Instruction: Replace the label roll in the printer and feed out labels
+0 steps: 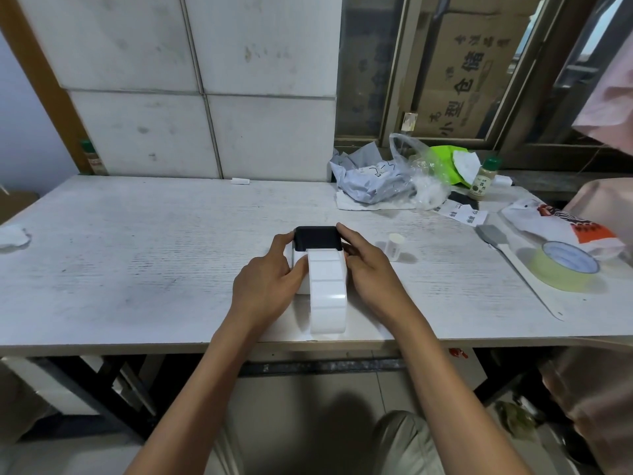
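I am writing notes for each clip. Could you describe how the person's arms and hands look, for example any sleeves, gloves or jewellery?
Both forearms are bare up to the picture's lower edge; no sleeve shows. The left hand and the right hand wear no gloves. No ring, watch or bracelet is visible on either. The fingernails look short and unpainted.

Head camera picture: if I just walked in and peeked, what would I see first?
Probably the two hands in the middle of the white table: the left hand and right hand hold a small printer with a black top from both sides. A long strip of blank white labels hangs out of it toward the table's near edge. Next you'd spot the big pale yellow tape roll to the right.
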